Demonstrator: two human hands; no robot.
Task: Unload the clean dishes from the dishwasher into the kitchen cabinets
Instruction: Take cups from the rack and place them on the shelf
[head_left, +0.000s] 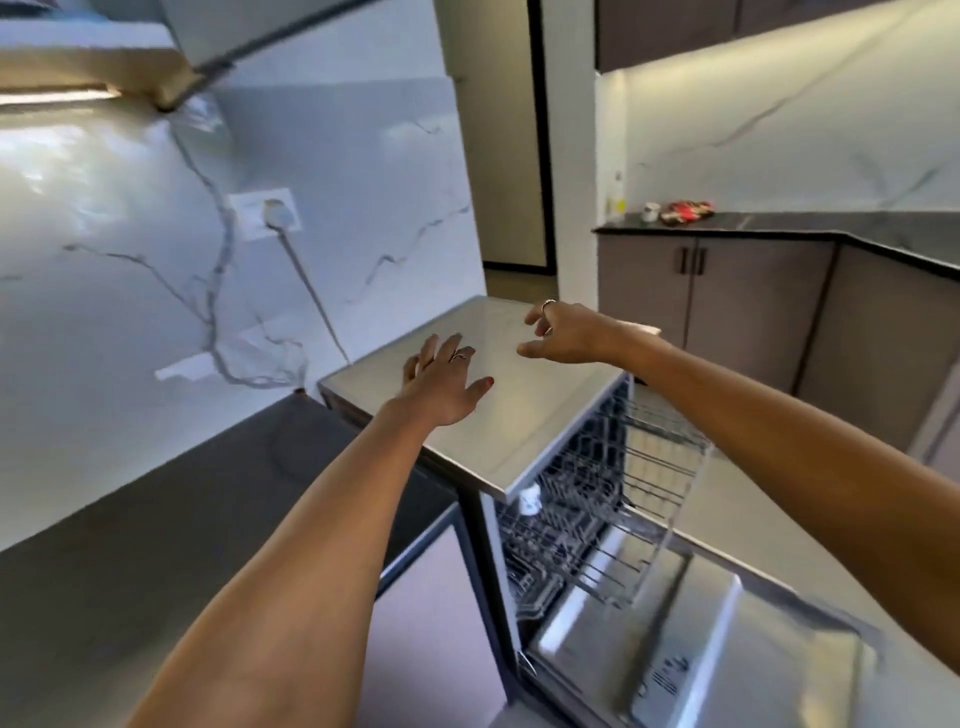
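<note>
Dishwasher (519, 415) racks look close to bare, so the unloading seems, as a judgement, nearly finished or at a pause between items. Going from the left: a dark countertop (156, 493) runs under a marbled wall with a socket (266, 214) and a cord dropping from it. Next comes the left hand (441, 384), fingers straight and spread, holding nothing, over the machine's flat steel top; whether the palm actually touches the steel cannot be told. Just to its right the right hand (558, 332) hovers above the same top with fingers loosely curled and nothing in them. The two hands are near each other but apart. Below them the upper rack (623, 483) is pulled out over the lowered door (701, 639); its wires show no plates or glasses, only one small white item (530, 501) near the front edge, too blurred to identify. Deeper parts of the racks are dim, so something small could remain there. Further right, closed lower cabinets (727, 306) stand under a dark counter (779, 226) carrying a small white cup (650, 211) and a red packet (688, 210). What is left is likely that white item, then pushing the rack in and closing the door.
</note>
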